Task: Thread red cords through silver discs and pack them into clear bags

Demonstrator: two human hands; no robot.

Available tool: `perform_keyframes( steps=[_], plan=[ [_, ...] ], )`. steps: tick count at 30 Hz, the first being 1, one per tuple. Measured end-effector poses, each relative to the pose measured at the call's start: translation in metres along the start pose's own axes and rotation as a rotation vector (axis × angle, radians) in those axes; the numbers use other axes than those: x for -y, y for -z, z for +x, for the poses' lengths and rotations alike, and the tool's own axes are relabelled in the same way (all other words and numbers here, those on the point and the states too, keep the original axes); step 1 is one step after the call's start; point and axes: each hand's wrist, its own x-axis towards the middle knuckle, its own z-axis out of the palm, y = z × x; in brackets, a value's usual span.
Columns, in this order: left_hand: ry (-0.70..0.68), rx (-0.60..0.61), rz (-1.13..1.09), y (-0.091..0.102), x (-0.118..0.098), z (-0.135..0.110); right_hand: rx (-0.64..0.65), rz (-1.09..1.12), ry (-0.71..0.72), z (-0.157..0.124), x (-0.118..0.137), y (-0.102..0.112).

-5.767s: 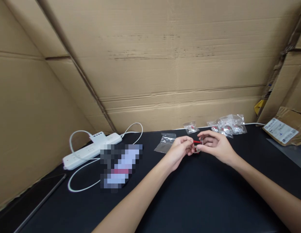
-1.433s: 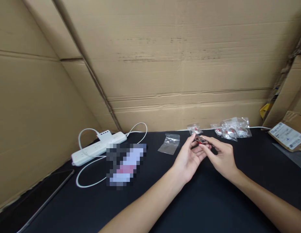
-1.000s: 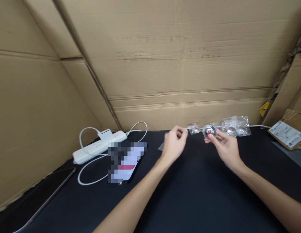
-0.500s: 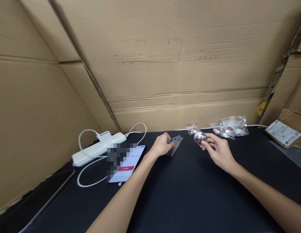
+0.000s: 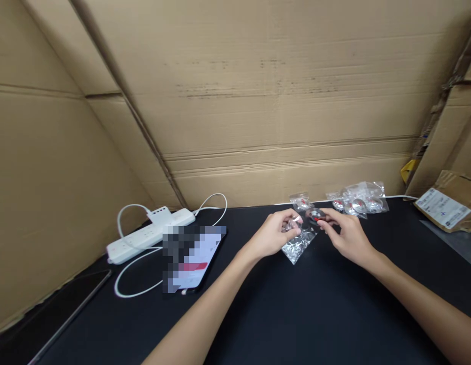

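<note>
My left hand (image 5: 273, 237) pinches the top of a small clear plastic bag (image 5: 298, 243), which hangs down just above the black table (image 5: 319, 314). My right hand (image 5: 344, 235) grips a small round silver disc with a red centre (image 5: 315, 215) between thumb and fingers, right at the bag's upper edge. Both hands meet near the table's far middle, in front of the cardboard wall (image 5: 281, 101).
More bagged silver discs (image 5: 359, 203) and one single small bag (image 5: 301, 201) lie by the wall. A white power strip (image 5: 150, 234) with its cable and a phone (image 5: 193, 258) lie to the left. A labelled cardboard parcel (image 5: 444, 205) sits at the far right; a dark tablet (image 5: 64, 317) at the near left.
My left hand picked the clear bag up off the table and carried it right. My right hand brought the disc down to the bag's top edge.
</note>
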Motion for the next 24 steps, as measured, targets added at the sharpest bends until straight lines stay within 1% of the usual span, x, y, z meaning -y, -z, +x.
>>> perform_keyframes(
  steps=[3, 5, 8, 11, 13, 15, 18, 20, 22, 24],
  plan=[
    [-0.005, 0.017, -0.003, 0.000, -0.004, -0.001, 0.043, 0.001, -0.011, 0.003, -0.002, 0.004],
    [-0.006, 0.025, 0.001, 0.001, -0.006, -0.001, 0.095, -0.003, -0.015, 0.003, -0.002, 0.005],
    [-0.020, 0.027, 0.008, 0.002, -0.008, -0.003, 0.237, 0.043, -0.024, 0.002, -0.001, 0.005],
    [-0.025, 0.073, 0.001, 0.001, -0.011, -0.004, 0.391, 0.178, -0.073, 0.000, 0.000, 0.004],
    [-0.004, 0.101, -0.037, 0.000, -0.011, -0.004, 0.450, 0.258, -0.118, -0.002, 0.000, 0.002],
    [0.038, 0.073, -0.117, 0.000, -0.009, -0.002, 0.438, 0.313, -0.158, -0.003, 0.000, 0.001],
    [0.123, -0.031, -0.329, -0.002, -0.006, 0.000, 0.321, 0.381, -0.221, -0.001, 0.001, 0.001],
    [0.167, -0.066, -0.491, -0.007, -0.004, 0.001, 0.261, 0.411, -0.243, 0.002, 0.001, 0.003],
    [0.185, -0.072, -0.592, -0.014, -0.003, 0.001, 0.255, 0.406, -0.239, 0.003, 0.001, 0.005],
    [0.195, -0.078, -0.610, -0.021, -0.003, 0.000, 0.276, 0.351, -0.213, 0.004, 0.000, 0.006]
  ],
)
